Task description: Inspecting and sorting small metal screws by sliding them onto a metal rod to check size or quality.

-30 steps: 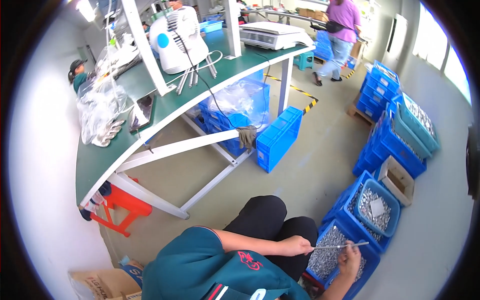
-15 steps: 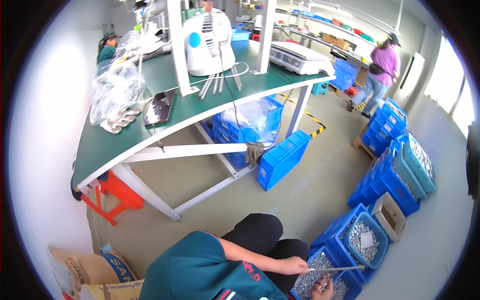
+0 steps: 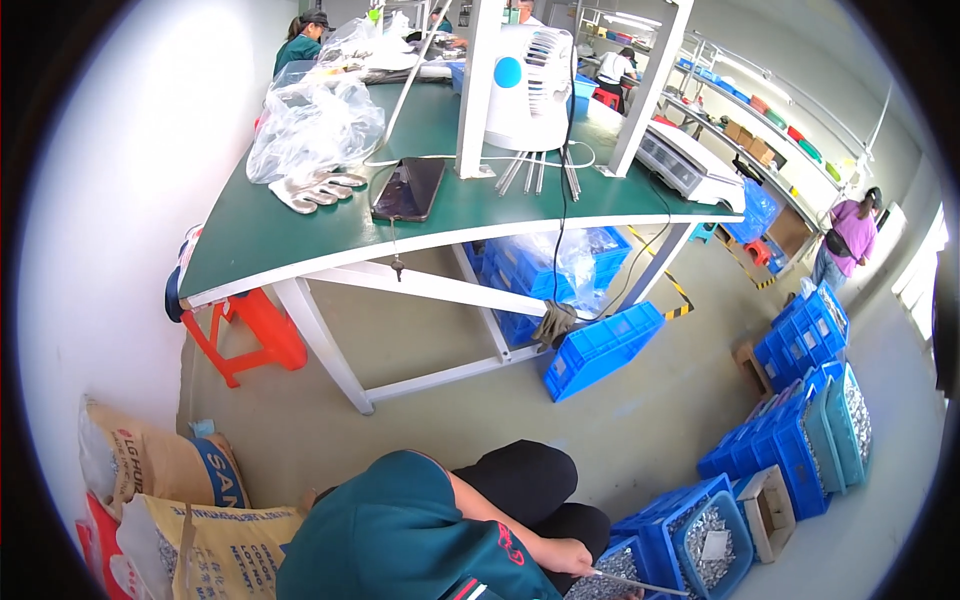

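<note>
My left hand (image 3: 572,556) is closed around one end of a thin grey metal rod (image 3: 640,582), which slants away to the right and slightly down. Below the rod lie many small silvery metal pieces (image 3: 612,578) in a blue bin (image 3: 643,562). Only a sliver of my right hand (image 3: 634,594) shows at the lower edge, among the pieces; its fingers are cut off from view. Right of the rod, a lighter blue tub (image 3: 742,562) holds more silvery pieces with a white card (image 3: 715,545) on top.
Stacked blue crates (image 3: 775,430) and an open box (image 3: 768,520) line the right wall. Ahead stands a green table (image 3: 330,235) with a fan (image 3: 530,90), phone (image 3: 410,190), glove (image 3: 315,188) and scale (image 3: 690,165). Sacks (image 3: 220,545) lie left; a person (image 3: 850,240) is far right.
The view has tilted up and turned left, so my hands sit lower and my right hand is mostly out of frame. The rod's far end points further down. The person in purple has moved farther off.
</note>
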A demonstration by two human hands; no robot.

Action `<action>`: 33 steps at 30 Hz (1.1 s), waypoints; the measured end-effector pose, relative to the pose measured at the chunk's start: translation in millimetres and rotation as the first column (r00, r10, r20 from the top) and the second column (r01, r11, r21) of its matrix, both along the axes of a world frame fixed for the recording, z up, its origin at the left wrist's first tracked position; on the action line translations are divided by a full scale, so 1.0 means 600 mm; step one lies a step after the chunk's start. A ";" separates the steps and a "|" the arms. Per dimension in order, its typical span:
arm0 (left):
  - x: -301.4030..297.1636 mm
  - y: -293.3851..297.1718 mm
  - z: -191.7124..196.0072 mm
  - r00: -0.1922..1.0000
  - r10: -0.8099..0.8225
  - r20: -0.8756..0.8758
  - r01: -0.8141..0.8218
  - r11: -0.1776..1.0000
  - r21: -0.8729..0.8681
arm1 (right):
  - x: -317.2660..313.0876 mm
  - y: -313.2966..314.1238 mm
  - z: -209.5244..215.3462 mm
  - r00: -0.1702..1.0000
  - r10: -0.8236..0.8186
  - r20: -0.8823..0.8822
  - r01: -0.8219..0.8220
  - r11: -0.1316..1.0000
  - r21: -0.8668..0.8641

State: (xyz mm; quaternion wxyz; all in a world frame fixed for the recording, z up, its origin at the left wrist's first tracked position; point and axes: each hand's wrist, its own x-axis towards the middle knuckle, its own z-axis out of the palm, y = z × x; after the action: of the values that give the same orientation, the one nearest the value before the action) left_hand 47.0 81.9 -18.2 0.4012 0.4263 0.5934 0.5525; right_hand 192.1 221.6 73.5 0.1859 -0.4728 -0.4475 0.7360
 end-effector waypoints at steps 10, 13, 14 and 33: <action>0.005 0.011 -0.016 1.000 0.002 -0.009 -0.002 0.999 0.041 | 0.077 0.167 -0.119 0.603 -0.064 -0.795 -0.615 0.598 -0.515; 0.005 0.012 -0.019 0.999 0.000 -0.046 0.001 1.000 0.024 | 0.107 0.250 -0.163 0.753 -0.077 -0.654 -0.335 0.810 -0.481; 0.004 0.012 -0.016 0.999 0.002 -0.048 0.000 1.000 0.028 | 0.111 0.267 -0.162 0.721 -0.032 -0.692 -0.428 0.765 -0.481; 0.006 0.006 -0.006 0.992 -0.041 -0.117 0.032 0.997 -0.075 | 0.044 0.166 -0.005 0.983 0.034 0.179 -0.045 0.997 0.058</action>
State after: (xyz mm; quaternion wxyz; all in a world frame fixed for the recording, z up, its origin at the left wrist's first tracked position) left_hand 50.5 85.3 -21.6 0.3905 0.4544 0.6279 0.4967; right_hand 218.6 321.2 70.7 0.1450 -0.5217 -0.4939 0.6804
